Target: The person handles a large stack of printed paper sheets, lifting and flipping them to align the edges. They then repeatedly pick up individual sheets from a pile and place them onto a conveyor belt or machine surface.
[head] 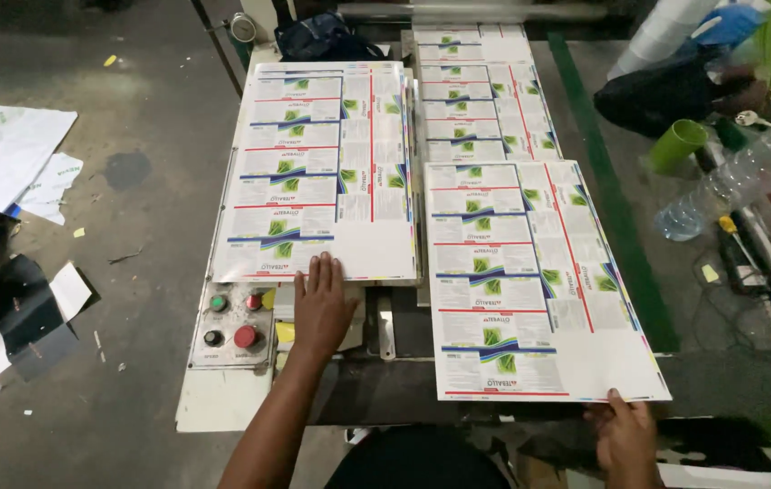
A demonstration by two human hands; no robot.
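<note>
My left hand lies flat, fingers together, on the near edge of a stack of printed sheets covered with white, green and blue label panels. My right hand pinches the near right corner of a second printed sheet that lies beside the stack, slightly tilted. A third run of the same printed sheets stretches away behind it toward a roller at the back.
A control panel with red, green and black buttons sits just left of my left hand. Loose paper and scraps lie on the floor at left. At right are a clear plastic bottle, a green cup and a person's gloved hand.
</note>
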